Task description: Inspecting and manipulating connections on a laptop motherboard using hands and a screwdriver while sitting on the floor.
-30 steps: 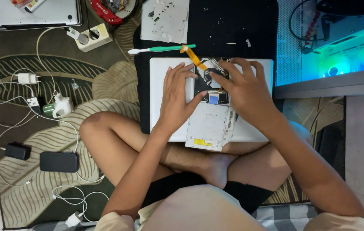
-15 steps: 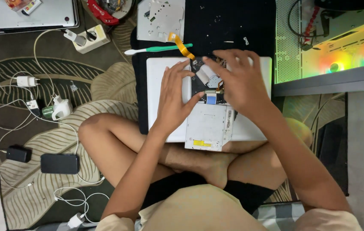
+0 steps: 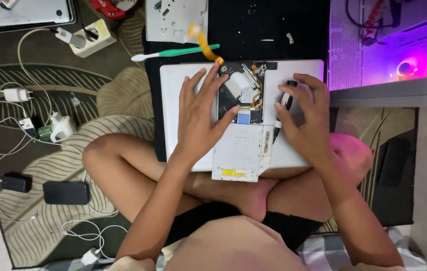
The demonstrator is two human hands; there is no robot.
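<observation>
Laptop (image 3: 293, 75), white, upturned across crossed legs, underside up, one bay uncovered at top centre. Exposed there: circuit board (image 3: 243, 93) with a silvery plate, orange ribbon traces and a small blue tab. Just below the opening, a grey optical drive (image 3: 241, 153), pulled partway out so that its yellow-labelled end overhangs the near edge of the case.

Left hand (image 3: 198, 118) spread flat on the white shell, fingers splayed, thumb tip lying on the edge of the open bay, grasping nothing; half a second ago curled closer over the board. Right hand (image 3: 308, 118) now off the opening and over to the right side of the case, fingers loosely bent around a black-and-white screwdriver (image 3: 282, 108) lying on the shell; earlier both hands huddled together above the bay. Whether the tool is actually pinched or merely touched, impossible to tell.

Yellow flex cable (image 3: 204, 44) arching up from the bay's top left corner, further left than before. Beside it, a green toothbrush (image 3: 178, 51) on a black mat (image 3: 273, 25), with a grey metal cover plate (image 3: 176, 20) above. Farther left on the patterned rug (image 3: 123, 95): white power strip (image 3: 90, 37), chargers and white cords, a dark phone (image 3: 66, 192). At right, a glowing computer case (image 3: 404, 45), purple now, yellow-green earlier.
</observation>
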